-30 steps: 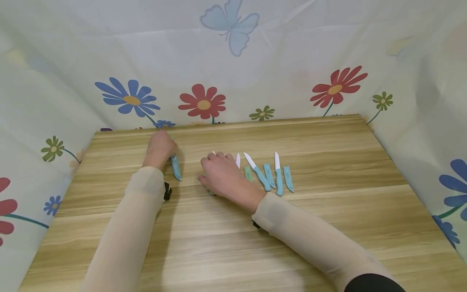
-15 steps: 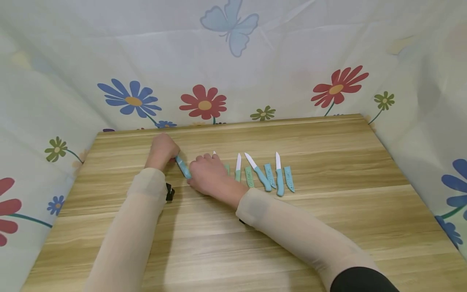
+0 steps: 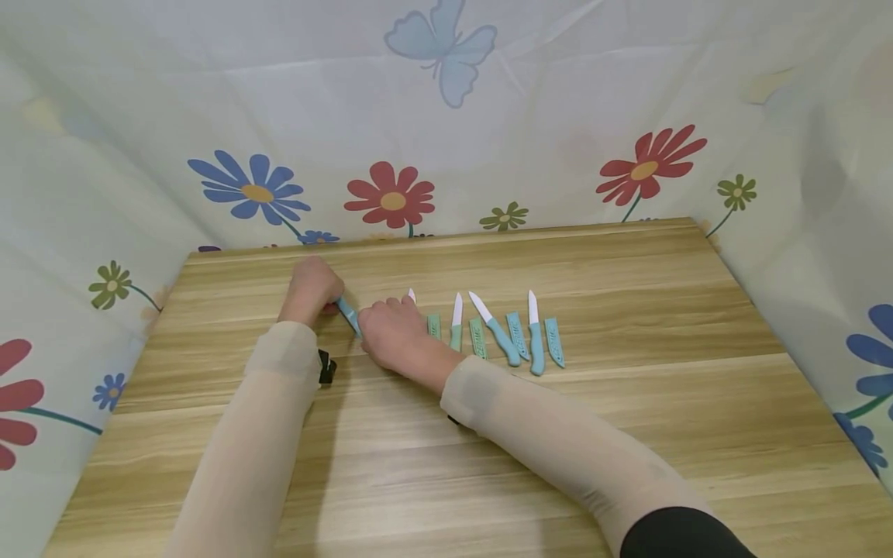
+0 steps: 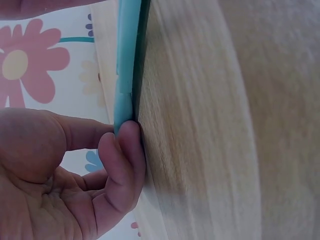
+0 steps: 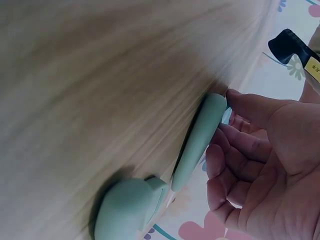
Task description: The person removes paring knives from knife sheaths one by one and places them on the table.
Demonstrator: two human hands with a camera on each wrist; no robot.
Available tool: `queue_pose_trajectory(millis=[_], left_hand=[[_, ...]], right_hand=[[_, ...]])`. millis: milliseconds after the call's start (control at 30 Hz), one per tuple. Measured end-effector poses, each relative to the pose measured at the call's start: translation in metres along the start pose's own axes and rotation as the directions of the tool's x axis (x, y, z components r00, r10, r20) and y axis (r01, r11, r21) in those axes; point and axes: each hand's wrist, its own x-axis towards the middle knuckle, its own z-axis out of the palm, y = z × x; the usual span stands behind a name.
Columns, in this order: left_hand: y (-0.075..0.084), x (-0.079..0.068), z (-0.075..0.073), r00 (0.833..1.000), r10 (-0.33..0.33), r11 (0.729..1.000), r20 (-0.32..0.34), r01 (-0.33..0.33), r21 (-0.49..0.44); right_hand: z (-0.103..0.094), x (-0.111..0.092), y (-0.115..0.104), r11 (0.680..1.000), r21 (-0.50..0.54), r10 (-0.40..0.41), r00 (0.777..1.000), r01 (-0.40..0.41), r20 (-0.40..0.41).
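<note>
Between my two hands at the left of the table lies a blue sheathed knife [image 3: 349, 314]. My left hand [image 3: 312, 291] pinches its far end between thumb and fingers; the left wrist view shows that grip on the blue knife [image 4: 128, 60]. At the near end, the right hand [image 3: 398, 333] holds the knife with thumb and fingertips, partly hiding it. Just beside the right fingers, in the right wrist view, lies a green knife handle [image 5: 200, 142]. A white blade tip [image 3: 412, 295] shows past the right knuckles in the head view.
Right of my hands lie a green sheath [image 3: 434, 325], a green knife [image 3: 456, 322], another green sheath [image 3: 477, 339], a blue knife [image 3: 504, 341], a blue sheath [image 3: 517, 335], a second blue knife [image 3: 536, 349] and its neighbouring blue sheath [image 3: 554, 341]. A flowered curtain [image 3: 558, 101] surrounds the wooden table [image 3: 628, 310].
My right hand has moved left from over the green knife to the blue sheathed knife's near end. That knife's near end has swung right; the left hand kept its hold.
</note>
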Motion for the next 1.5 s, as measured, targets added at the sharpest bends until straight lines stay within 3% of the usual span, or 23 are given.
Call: queue_pose_trajectory(millis=[233, 400, 600, 833, 967, 1100, 1200, 1500], left_hand=[[-0.002, 0.004, 0.003, 1.000, -0.028, 1.000, 0.002, 0.028, -0.012], [-0.004, 0.002, 0.000, 1.000, -0.011, 0.999, 0.018, 0.012, -0.030], [-0.006, -0.003, -0.007, 0.999, -0.011, 0.992, 0.035, 0.015, -0.123], [-0.009, -0.006, -0.015, 0.996, 0.073, 0.993, -0.041, -0.077, -0.086], [-0.011, -0.009, -0.020, 0.998, 0.062, 0.978, -0.020, -0.065, -0.196], [-0.010, -0.016, -0.023, 0.999, 0.025, 0.912, 0.023, -0.014, -0.409], [-0.008, -0.022, -0.024, 0.999, 0.019, 0.847, 0.027, -0.001, -0.532], [0.003, -0.042, -0.019, 0.999, 0.046, 0.694, -0.006, -0.036, -0.719]], right_hand=[[0.001, -0.002, -0.001, 1.000, 0.006, -0.002, 1.000, 0.002, 0.005], [0.002, 0.000, -0.003, 1.000, 0.007, 0.012, 1.000, -0.012, -0.005], [-0.004, -0.001, -0.003, 0.999, 0.024, 0.045, 0.999, -0.044, -0.020], [-0.013, -0.008, 0.005, 0.995, 0.064, 0.080, 0.996, -0.077, -0.045], [-0.018, -0.012, 0.011, 0.994, 0.078, 0.077, 0.995, -0.072, -0.064], [-0.021, -0.017, 0.017, 0.993, 0.091, 0.085, 0.993, -0.077, -0.083], [-0.025, -0.021, 0.023, 0.990, 0.109, 0.097, 0.991, -0.087, -0.094], [-0.033, -0.039, 0.042, 0.984, 0.158, 0.108, 0.983, -0.085, -0.149]])
